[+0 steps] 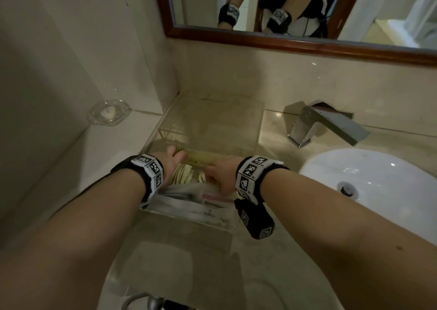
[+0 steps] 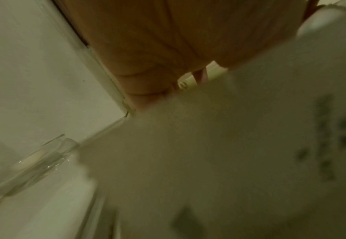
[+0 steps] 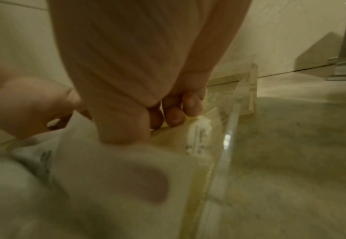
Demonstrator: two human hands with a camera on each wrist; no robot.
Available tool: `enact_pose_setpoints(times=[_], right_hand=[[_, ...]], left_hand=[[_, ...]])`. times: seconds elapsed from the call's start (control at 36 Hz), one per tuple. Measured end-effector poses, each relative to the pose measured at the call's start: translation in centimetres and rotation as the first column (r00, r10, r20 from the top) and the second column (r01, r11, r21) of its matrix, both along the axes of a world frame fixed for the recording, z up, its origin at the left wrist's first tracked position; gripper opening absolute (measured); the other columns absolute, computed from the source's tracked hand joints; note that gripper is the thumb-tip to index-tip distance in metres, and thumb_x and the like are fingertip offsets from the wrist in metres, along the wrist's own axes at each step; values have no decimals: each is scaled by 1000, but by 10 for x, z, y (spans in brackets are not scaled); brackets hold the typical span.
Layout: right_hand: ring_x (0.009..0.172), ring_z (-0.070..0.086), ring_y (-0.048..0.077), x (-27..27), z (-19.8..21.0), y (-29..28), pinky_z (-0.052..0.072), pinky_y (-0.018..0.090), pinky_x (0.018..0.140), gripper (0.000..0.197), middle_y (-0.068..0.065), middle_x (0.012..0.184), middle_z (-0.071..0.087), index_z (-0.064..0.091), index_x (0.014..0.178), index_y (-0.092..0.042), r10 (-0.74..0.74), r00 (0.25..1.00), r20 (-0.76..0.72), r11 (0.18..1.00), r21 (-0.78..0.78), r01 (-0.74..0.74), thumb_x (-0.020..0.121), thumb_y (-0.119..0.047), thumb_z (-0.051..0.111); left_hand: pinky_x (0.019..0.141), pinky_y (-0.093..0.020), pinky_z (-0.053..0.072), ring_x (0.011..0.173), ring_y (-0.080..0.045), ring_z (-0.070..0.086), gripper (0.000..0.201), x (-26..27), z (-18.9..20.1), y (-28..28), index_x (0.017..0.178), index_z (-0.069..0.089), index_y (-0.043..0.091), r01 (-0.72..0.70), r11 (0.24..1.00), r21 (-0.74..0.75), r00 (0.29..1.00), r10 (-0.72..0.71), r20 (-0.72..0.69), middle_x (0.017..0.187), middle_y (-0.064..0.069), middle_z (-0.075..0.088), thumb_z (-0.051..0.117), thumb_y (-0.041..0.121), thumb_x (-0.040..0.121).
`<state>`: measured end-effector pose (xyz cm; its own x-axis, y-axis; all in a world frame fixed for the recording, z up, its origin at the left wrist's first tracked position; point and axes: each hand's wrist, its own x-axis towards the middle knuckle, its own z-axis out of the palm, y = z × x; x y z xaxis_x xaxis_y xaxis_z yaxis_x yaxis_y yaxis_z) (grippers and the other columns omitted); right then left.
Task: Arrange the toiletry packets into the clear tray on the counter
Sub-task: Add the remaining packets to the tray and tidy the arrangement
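A long clear tray lies on the counter against the left wall; its far half holds nothing. Its near half holds cream packets standing on edge and white packets lying flat. Both hands reach into the tray. My left hand has its fingers curled down into the cream packets, thumb out toward the far side. My right hand pinches a yellowish packet between curled fingertips and thumb, close to the tray's right wall. A blurred white packet fills the foreground.
A glass soap dish with a soap piece sits on the left ledge. A chrome faucet and a white basin stand right of the tray. A wood-framed mirror hangs above. The tiled wall runs close along the tray's left side.
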<state>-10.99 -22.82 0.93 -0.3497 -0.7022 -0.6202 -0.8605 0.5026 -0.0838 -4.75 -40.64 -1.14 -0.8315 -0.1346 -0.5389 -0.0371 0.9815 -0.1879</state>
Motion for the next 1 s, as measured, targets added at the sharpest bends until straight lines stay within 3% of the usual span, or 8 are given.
enact_pose_setpoints(times=[0.14,0.19,0.25,0.33,0.47,0.64,0.86,1.0], right_hand=[[81,59,30,-1,-5,-3,56,44,74,19,5,97,57,47,86,-25,34,999,-6,999,-5,-34,73,-34,56],[83,59,29,-1,-4,-1,55,43,73,30,4,98,55,43,83,-26,7,1000,-3,1000,-30,-7,68,-51,47],[83,58,30,-1,-6,3,54,43,74,49,4,99,53,41,81,-25,-18,1000,-24,997,-77,16,53,-63,29],[90,57,32,4,-5,8,53,43,78,41,6,105,53,45,85,-22,15,999,-50,996,-85,-19,64,-56,35],[99,54,32,5,-9,13,50,43,85,34,8,116,48,53,109,-16,55,996,-71,993,-98,-62,84,-39,53],[102,52,29,3,-16,17,40,34,73,35,6,117,49,51,116,-16,30,996,-87,986,-161,-44,85,-30,58],[92,52,26,0,-18,17,50,39,78,30,5,110,50,50,114,-19,3,996,-95,986,-168,-19,85,-26,56],[84,55,26,-5,-14,17,49,34,69,17,2,102,53,55,98,-20,-44,998,-40,981,-188,36,83,-27,56]], left_hand=[[98,-37,47,119,-33,53,85,1,2,0,145,14,25,-2,1000,-2,1000,2,-26,146,-9,15,59,3,76],[97,-35,48,119,-33,53,85,0,4,-1,144,16,24,2,1000,-4,1000,-2,-20,147,-9,14,61,4,75],[96,-34,48,119,-34,52,83,-2,5,-1,142,19,24,9,1000,-13,1000,-9,4,148,-10,11,62,3,74],[95,-35,48,117,-35,53,75,-1,8,1,139,26,22,30,999,-36,999,-30,19,148,-10,11,61,6,75],[96,-34,48,117,-34,53,77,-1,7,1,140,26,24,42,998,-56,999,-40,34,146,-9,11,64,7,75],[94,-37,49,115,-34,55,68,-4,6,4,134,33,19,53,997,-61,998,-51,44,142,-11,21,65,7,75],[93,-38,47,115,-34,55,57,-4,9,4,128,38,17,32,999,-14,999,-32,-7,140,-10,29,62,10,77],[86,-31,45,95,-27,54,34,-4,14,2,107,44,17,-5,991,130,999,9,-31,124,-9,41,62,17,79]])
